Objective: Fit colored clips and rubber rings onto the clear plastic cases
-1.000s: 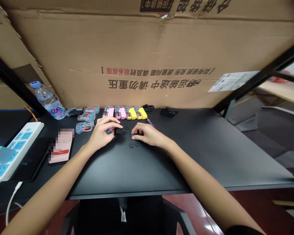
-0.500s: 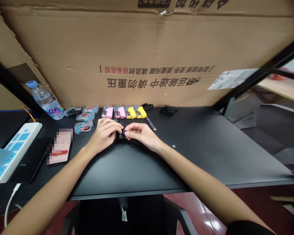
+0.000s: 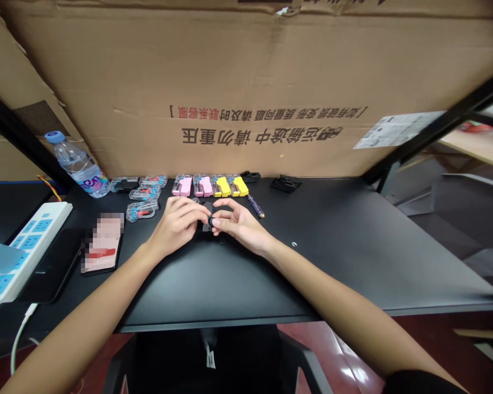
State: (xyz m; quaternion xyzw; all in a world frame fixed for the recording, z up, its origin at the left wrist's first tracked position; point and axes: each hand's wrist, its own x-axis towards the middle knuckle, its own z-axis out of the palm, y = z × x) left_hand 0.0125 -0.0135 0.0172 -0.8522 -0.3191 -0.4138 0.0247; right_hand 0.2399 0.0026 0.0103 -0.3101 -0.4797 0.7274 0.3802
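Between my two hands is a small black part (image 3: 206,225), partly hidden by the fingers. My left hand (image 3: 181,223) has its fingers closed on the left side of it. My right hand (image 3: 237,224) pinches a small round black piece (image 3: 211,220) against it with thumb and index finger. Just beyond the hands stands a row of pink (image 3: 184,186) and yellow (image 3: 222,186) toy-like pieces with clear casings. A dark purple screwdriver-like tool (image 3: 256,207) lies right of them. Several clear pieces with blue and red insides (image 3: 143,209) lie to the left.
Black parts (image 3: 286,183) lie by the cardboard wall (image 3: 230,65). On the left are a water bottle (image 3: 84,169), a phone (image 3: 102,246), a black device (image 3: 51,268) and a white power strip (image 3: 33,241). A small pale ring (image 3: 294,244) lies on the black table (image 3: 332,262).
The right hand's index finger has lifted a little away from the thumb, and more of the black part shows between the hands. The whole view has shifted slightly.
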